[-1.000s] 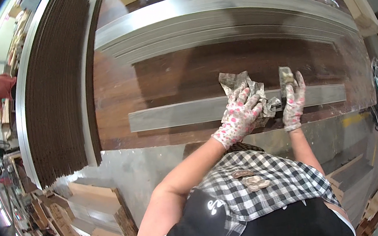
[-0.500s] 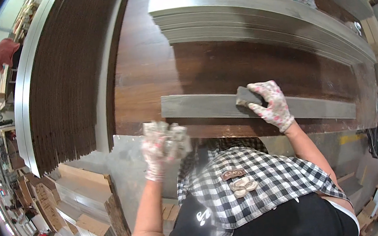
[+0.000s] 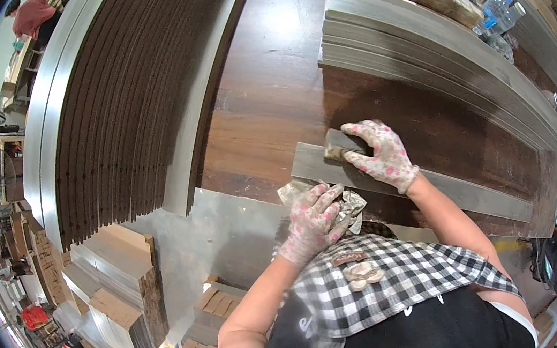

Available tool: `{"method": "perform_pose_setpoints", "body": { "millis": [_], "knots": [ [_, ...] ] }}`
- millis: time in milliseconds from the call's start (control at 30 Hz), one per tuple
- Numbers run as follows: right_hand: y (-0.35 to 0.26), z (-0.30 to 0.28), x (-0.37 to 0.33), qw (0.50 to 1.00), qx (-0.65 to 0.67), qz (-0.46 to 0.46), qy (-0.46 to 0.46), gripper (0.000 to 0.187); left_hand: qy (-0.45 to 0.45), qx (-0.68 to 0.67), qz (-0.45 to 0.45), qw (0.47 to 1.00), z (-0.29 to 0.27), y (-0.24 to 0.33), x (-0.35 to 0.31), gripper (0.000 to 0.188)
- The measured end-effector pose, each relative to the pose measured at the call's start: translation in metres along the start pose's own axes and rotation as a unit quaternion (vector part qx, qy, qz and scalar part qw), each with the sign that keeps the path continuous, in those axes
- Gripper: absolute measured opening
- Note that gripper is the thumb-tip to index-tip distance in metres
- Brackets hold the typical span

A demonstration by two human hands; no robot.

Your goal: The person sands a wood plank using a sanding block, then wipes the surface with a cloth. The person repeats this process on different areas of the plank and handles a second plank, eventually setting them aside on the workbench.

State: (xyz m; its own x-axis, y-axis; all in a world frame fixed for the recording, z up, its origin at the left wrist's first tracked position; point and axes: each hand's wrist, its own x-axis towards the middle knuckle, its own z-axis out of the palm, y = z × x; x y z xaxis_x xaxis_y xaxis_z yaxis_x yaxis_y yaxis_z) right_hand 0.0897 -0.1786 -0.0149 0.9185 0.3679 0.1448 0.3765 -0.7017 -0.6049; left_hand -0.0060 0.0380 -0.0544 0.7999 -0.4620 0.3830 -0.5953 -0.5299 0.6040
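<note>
A narrow grey plank [image 3: 468, 195] lies along the near side of the brown wooden table, its left end in front of me. My right hand [image 3: 387, 156], in a white floral glove, grips a dark grey block with a worn, yellowish face [image 3: 336, 151] between thumb and fingers, over the plank near its left end. In the same kind of glove, my left hand [image 3: 310, 226] clutches a crumpled, stained rag [image 3: 352, 208] at the near table edge. Parts of the rag stick out on both sides of the fingers.
A long row of stacked boards [image 3: 123, 117] stands at the left. Another grey board stack [image 3: 414, 29] runs along the table's far side, with plastic bottles [image 3: 498, 13] behind it. Cardboard-wrapped bundles [image 3: 114, 287] sit on the floor at lower left. A person [image 3: 33, 17] is far off.
The view has turned, shifting the boards within it. My right hand has slid the block toward the plank's left end. My left hand has moved right with the rag to the table edge.
</note>
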Motion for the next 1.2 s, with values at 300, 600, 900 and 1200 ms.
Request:
{"method": "perform_pose_setpoints", "body": {
  "millis": [300, 600, 900, 1200],
  "knots": [
    [-0.039, 0.030, 0.079, 0.994, -0.084, -0.008, 0.067, 0.044, -0.020, -0.015, 0.006, 1.000, 0.004, -0.003, -0.004, 0.032],
    [0.018, -0.051, -0.068, 0.999, -0.035, 0.038, 0.012, 0.051, -0.087, -0.090, 0.025, 0.992, -0.011, 0.009, 0.011, 0.049],
    [-0.008, -0.038, -0.072, 0.995, -0.064, 0.036, 0.072, 0.045, -0.157, -0.074, 0.078, 0.982, 0.038, 0.034, 0.015, 0.026],
    [0.078, -0.168, -0.240, 0.940, -0.157, 0.284, 0.101, 0.042, -0.237, 0.015, 0.038, 0.971, 0.033, 0.100, 0.055, 0.014]
  ]
}}
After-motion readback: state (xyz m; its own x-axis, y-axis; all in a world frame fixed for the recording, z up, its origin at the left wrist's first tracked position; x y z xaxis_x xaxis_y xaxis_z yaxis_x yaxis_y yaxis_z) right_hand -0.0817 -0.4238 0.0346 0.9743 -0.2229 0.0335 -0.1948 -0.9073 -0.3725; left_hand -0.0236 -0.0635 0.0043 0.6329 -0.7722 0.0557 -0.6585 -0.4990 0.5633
